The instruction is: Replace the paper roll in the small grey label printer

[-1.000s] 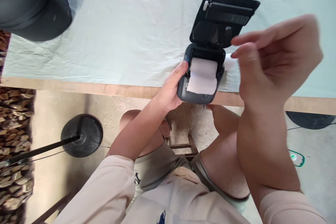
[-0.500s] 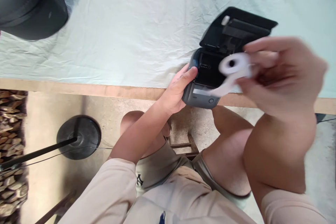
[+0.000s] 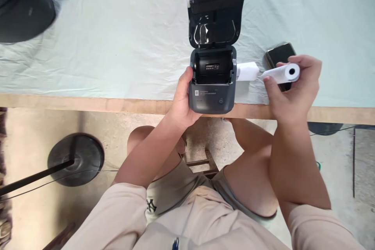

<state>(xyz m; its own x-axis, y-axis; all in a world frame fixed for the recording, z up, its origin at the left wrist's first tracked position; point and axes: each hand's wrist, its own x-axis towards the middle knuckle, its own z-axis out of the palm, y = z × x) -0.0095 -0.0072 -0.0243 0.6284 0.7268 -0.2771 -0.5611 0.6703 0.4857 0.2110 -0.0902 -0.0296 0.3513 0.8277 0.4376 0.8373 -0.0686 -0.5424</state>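
A dark grey label printer with its lid swung up is gripped on its left side by my left hand, at the table's front edge. Its paper bay shows a black inner wall with a small printed label and no roll inside. To the right, my right hand pinches a small white paper roll with a dark core hole. Another white paper piece lies between the printer and that roll; whether the two join is unclear. Partly behind my right hand lies a dark phone-like object.
A black bag-like object stands at the table's far left. Pale cloth covers the table, which has a wooden front edge. Below are a round black stand base, a thin cable and a wooden stool.
My right hand has drawn the paper roll away from the printer's bay, to the right. The printer has turned upright and shifted left, still in my left hand. The phone-like object now shows.
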